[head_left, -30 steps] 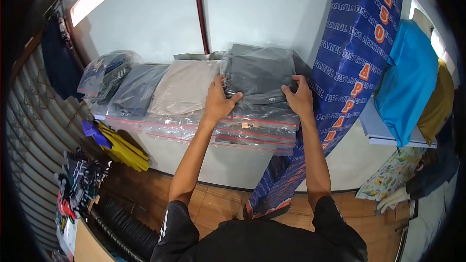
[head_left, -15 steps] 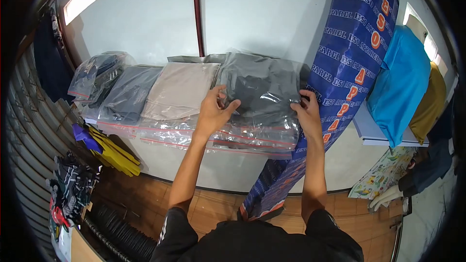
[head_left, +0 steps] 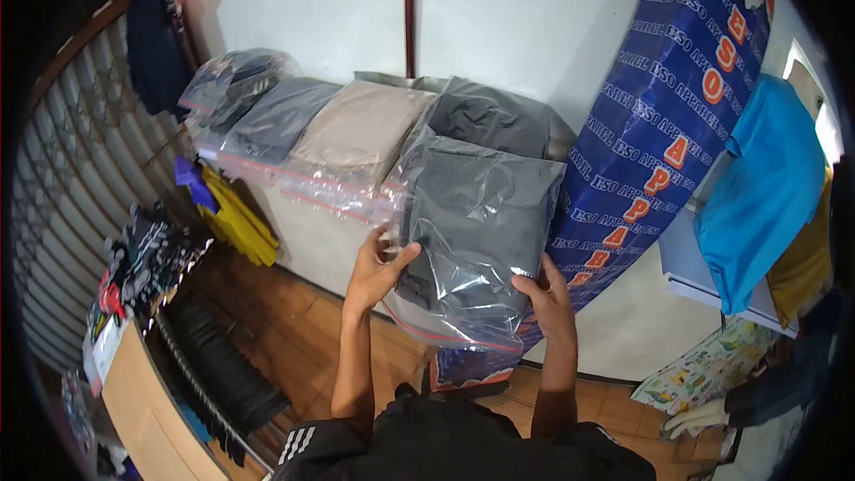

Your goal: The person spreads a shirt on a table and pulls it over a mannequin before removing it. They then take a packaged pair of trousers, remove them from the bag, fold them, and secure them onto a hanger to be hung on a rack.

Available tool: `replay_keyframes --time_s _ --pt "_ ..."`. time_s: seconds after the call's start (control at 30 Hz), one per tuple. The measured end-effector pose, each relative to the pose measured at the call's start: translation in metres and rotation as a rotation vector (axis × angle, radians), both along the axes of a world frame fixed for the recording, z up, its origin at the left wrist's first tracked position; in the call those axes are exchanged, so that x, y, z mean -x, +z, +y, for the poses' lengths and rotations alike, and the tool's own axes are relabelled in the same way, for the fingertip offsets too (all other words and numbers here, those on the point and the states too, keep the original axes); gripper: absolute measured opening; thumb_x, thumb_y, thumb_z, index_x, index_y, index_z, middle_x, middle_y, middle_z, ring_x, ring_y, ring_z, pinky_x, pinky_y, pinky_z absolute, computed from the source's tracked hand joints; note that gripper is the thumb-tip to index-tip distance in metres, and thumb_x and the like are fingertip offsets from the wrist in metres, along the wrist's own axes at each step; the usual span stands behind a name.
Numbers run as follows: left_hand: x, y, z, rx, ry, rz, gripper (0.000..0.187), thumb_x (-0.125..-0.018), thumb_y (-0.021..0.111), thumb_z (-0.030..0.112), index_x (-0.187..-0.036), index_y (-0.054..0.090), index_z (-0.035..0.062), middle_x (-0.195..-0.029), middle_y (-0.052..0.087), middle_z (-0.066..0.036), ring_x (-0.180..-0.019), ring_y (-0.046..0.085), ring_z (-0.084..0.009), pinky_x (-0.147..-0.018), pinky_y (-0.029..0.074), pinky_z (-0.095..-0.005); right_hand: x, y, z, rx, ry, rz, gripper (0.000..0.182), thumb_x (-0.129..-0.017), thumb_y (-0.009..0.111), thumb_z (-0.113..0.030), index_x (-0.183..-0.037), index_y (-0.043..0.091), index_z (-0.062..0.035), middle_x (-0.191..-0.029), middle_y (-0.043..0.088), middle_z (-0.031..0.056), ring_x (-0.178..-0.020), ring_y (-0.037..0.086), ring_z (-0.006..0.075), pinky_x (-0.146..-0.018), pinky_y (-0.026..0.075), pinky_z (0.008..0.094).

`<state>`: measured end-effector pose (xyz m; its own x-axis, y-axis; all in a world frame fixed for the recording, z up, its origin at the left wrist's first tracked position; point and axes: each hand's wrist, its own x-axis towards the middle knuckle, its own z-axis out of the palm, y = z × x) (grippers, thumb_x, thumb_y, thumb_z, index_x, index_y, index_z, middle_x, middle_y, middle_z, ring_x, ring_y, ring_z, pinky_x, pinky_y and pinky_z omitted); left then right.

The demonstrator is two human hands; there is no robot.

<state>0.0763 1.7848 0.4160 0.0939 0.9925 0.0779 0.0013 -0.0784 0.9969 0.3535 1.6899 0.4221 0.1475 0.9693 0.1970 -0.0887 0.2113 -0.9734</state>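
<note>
A folded dark grey garment in a clear zip bag (head_left: 485,223) is held up in front of me, its red-striped opening toward my body. My left hand (head_left: 376,272) grips the bag's left edge between thumb and fingers. On the opposite edge, my right hand (head_left: 545,298) pinches the plastic with its thumb on top. Just behind it lies another bagged dark garment (head_left: 499,120) on the shelf, partly covered by the held one. To the left on the shelf is a bagged beige garment (head_left: 361,129).
Further left are a bagged grey garment (head_left: 280,116) and a bagged dark bundle (head_left: 236,80). A blue printed banner (head_left: 659,125) stands close on the right, beside blue cloth (head_left: 766,196) on a ledge. Yellow cloth (head_left: 236,223) hangs at left, above a rack of dark clothes (head_left: 223,356).
Both hands have drawn the bagged grey garment off the pile and toward my body. Another bagged dark garment now shows behind it. The view has turned and tilted slightly.
</note>
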Motion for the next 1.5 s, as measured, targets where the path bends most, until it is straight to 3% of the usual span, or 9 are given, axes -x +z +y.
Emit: replay_keyframes --time_s 0.1,0.13,0.43,0.57,0.7,0.8,1.03,1.2,1.5 --pt "-0.005 -0.022 -0.042 0.028 -0.121 -0.107 0.061 -0.085 0.081 0.019 -0.133 0.054 -0.0076 -0.11 0.069 -0.011 -0.093 0.065 -0.0158 -0.083 0.053 -0.03 -0.004 -0.007 -0.027 0.109 -0.002 -0.068 0.057 -0.085 0.067 -0.003 -0.139 0.048 0.0047 -0.121 0.064 0.0113 -0.107 0.06 0.0163 -0.094 0.046 0.0284" --pt "-0.009 -0.037 -0.056 0.007 -0.075 -0.119 0.047 -0.086 0.077 0.01 -0.127 0.06 -0.0072 -0.104 0.071 -0.007 -0.093 0.064 -0.0115 -0.082 0.052 -0.0283 -0.004 -0.015 -0.034 0.085 0.018 -0.036 0.061 -0.083 0.064 -0.002 -0.142 0.047 0.0033 -0.12 0.065 0.0076 -0.104 0.06 0.0138 -0.091 0.046 0.0268" --pt "-0.034 -0.113 -0.217 0.005 0.194 -0.149 0.047 -0.087 0.065 -0.002 -0.133 0.057 -0.0062 -0.111 0.069 -0.005 -0.095 0.063 -0.0102 -0.085 0.053 -0.0264 -0.012 -0.091 -0.112 0.153 0.246 -0.171 0.065 -0.08 0.058 -0.001 -0.143 0.046 0.0058 -0.133 0.06 0.0144 -0.116 0.058 0.0207 -0.1 0.045 0.0303" --pt "-0.028 -0.14 -0.283 0.148 0.22 -0.129 0.046 -0.088 0.063 -0.004 -0.133 0.057 -0.0065 -0.114 0.069 -0.006 -0.1 0.063 -0.0112 -0.089 0.052 -0.0268 -0.011 -0.136 -0.145 0.369 0.374 -0.123 0.064 -0.08 0.06 -0.002 -0.143 0.048 0.006 -0.128 0.063 0.0122 -0.113 0.058 0.0191 -0.098 0.045 0.0297" --pt "-0.017 -0.174 -0.34 0.173 0.283 -0.168 0.044 -0.087 0.063 -0.005 -0.131 0.058 -0.0066 -0.113 0.069 -0.005 -0.1 0.062 -0.0112 -0.089 0.052 -0.0277 -0.001 -0.176 -0.163 0.369 0.49 -0.123 0.063 -0.08 0.059 -0.002 -0.142 0.049 0.0057 -0.128 0.062 0.0104 -0.11 0.057 0.017 -0.097 0.044 0.0281" --pt "0.008 -0.182 -0.395 0.178 0.42 -0.12 0.043 -0.087 0.065 -0.002 -0.129 0.059 -0.0066 -0.11 0.07 -0.006 -0.098 0.063 -0.011 -0.087 0.052 -0.0275 0.037 -0.175 -0.181 0.461 0.638 -0.144 0.068 -0.077 0.057 -0.002 -0.144 0.047 0.0057 -0.136 0.057 0.01 -0.12 0.054 0.0166 -0.102 0.04 0.0265" --pt "0.082 -0.143 -0.503 0.09 0.749 -0.054 0.039 -0.087 0.065 -0.001 -0.126 0.06 -0.0074 -0.108 0.07 -0.007 -0.097 0.062 -0.0105 -0.088 0.051 -0.0271 0.16 -0.157 -0.224 0.336 0.95 -0.111 0.065 -0.08 0.054 0.001 -0.144 0.047 0.0038 -0.133 0.06 0.0084 -0.119 0.055 0.0162 -0.1 0.043 0.0271" --pt "0.152 -0.137 -0.603 0.064 0.925 -0.083 0.041 -0.087 0.065 0.0 -0.127 0.058 -0.0089 -0.113 0.069 -0.009 -0.101 0.062 -0.0115 -0.091 0.049 -0.0272 0.268 -0.144 -0.296 0.327 1.141 -0.049 0.071 -0.078 0.051 0.005 -0.149 0.041 0.0028 -0.136 0.057 0.0084 -0.121 0.054 0.0166 -0.105 0.039 0.0275" --pt "0.254 -0.13 -0.746 0.04 1.213 0.056 0.045 -0.084 0.067 0.001 -0.126 0.058 -0.0109 -0.109 0.069 -0.01 -0.098 0.063 -0.0133 -0.088 0.051 -0.0285 0.412 -0.144 -0.423 0.372 1.377 -0.003 0.065 -0.083 0.049 0.007 -0.148 0.042 0.0034 -0.135 0.058 0.0081 -0.118 0.055 0.0138 -0.1 0.042 0.0263"
